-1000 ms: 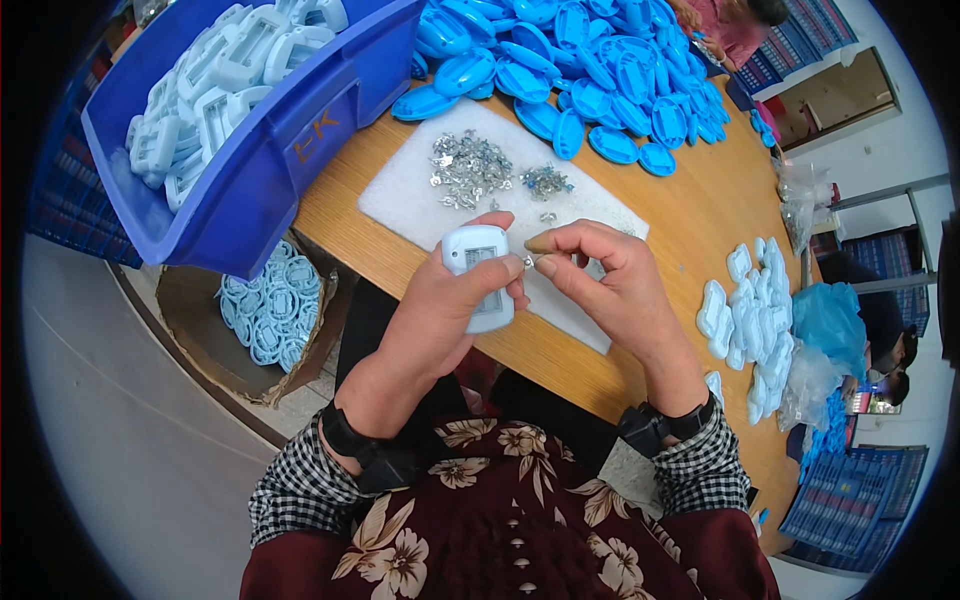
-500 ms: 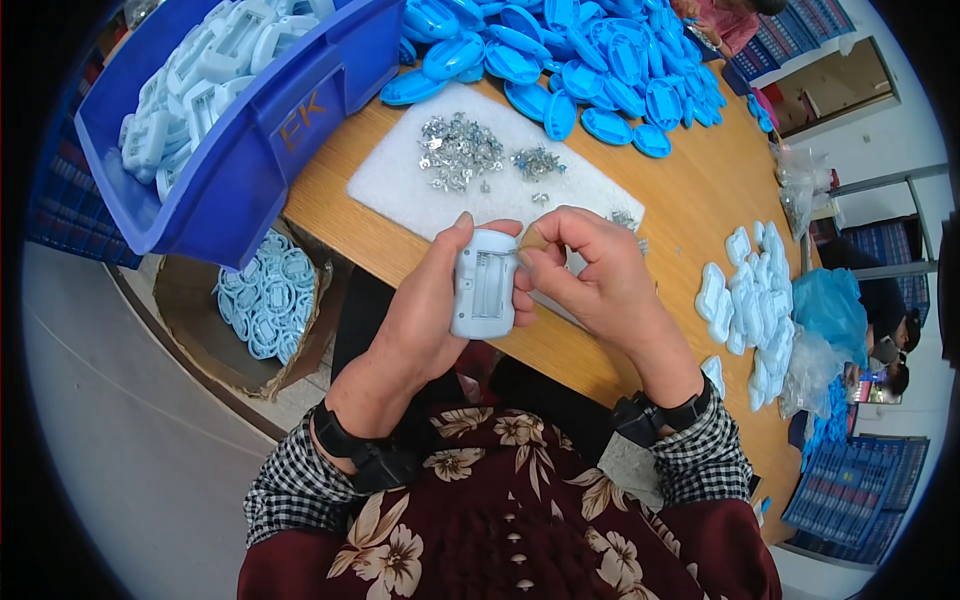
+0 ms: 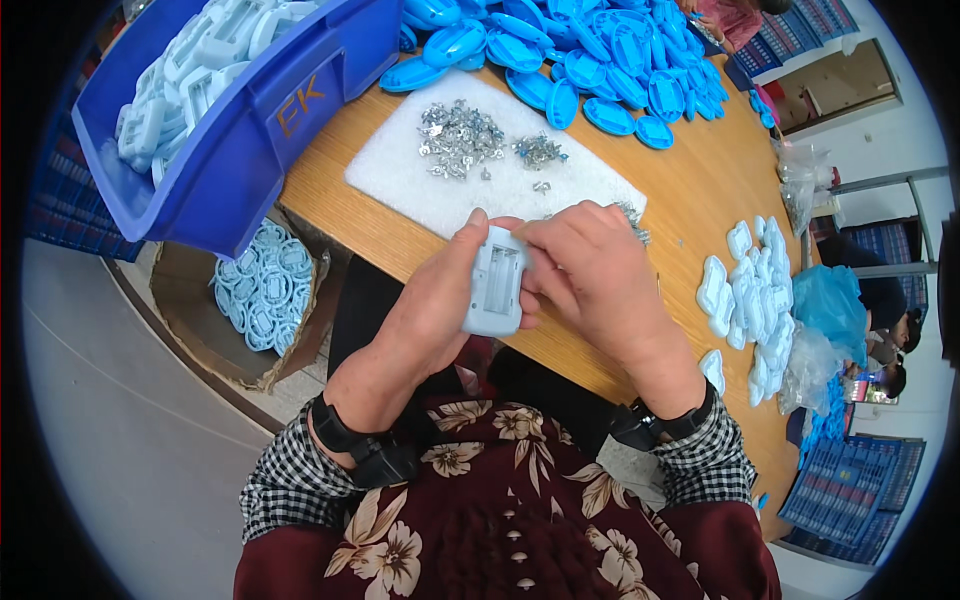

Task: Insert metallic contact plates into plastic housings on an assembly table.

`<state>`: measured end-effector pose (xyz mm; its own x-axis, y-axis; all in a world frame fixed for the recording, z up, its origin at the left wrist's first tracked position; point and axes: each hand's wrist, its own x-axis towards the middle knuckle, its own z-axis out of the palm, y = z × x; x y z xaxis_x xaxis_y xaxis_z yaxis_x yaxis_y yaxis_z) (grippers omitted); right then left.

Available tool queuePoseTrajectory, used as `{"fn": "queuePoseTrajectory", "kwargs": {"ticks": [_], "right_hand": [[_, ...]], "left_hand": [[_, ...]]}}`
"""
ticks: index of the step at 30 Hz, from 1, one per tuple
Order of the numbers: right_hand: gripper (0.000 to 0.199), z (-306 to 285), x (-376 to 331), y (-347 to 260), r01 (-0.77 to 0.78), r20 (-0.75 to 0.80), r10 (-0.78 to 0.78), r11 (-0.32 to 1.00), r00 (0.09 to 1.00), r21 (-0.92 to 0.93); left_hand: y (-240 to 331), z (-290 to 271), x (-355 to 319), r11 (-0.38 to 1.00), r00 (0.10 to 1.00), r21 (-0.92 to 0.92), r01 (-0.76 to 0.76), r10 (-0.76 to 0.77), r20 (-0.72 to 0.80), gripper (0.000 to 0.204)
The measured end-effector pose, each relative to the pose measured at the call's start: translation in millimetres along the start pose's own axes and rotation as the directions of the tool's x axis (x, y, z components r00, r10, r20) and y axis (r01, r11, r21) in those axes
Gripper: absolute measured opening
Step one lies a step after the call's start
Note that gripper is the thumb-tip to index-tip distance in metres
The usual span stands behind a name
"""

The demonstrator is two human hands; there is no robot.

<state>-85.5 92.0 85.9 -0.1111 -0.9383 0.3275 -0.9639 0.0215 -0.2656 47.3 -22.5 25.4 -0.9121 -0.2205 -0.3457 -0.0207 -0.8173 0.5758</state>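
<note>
One pale blue housing (image 3: 495,282) sat gripped in the left hand (image 3: 425,320) above the tabletop (image 3: 690,200), the right hand (image 3: 590,275) pinching at its edge; many metal clips (image 3: 460,138) and blue shells (image 3: 590,60) remained, so the work looked far from done.

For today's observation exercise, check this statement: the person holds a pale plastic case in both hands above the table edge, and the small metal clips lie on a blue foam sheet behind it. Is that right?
Not quite. The head view shows the foam sheet under the metal clips is white, not blue. The rest stands: the left hand and right hand hold the pale plastic case above the table edge.
</note>
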Motion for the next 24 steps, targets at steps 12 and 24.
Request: {"fn": "queuePoseTrajectory", "kwargs": {"ticks": [12,24], "right_hand": [[0.036,-0.5,-20.8,-3.1,-0.075,-0.031,0.077,0.996,0.997,0.055],[0.034,1.1,-24.6,-9.1,-0.019,-0.054,0.017,0.999,0.998,-0.035]], "left_hand": [[0.3,-1.5,-1.7,1.0,1.0,-0.028,0.002,-0.001,0.031,0.051],[2.2,3.2,-6.2,1.0,1.0,0.009,-0.02,0.02,0.0,0.049]]}}
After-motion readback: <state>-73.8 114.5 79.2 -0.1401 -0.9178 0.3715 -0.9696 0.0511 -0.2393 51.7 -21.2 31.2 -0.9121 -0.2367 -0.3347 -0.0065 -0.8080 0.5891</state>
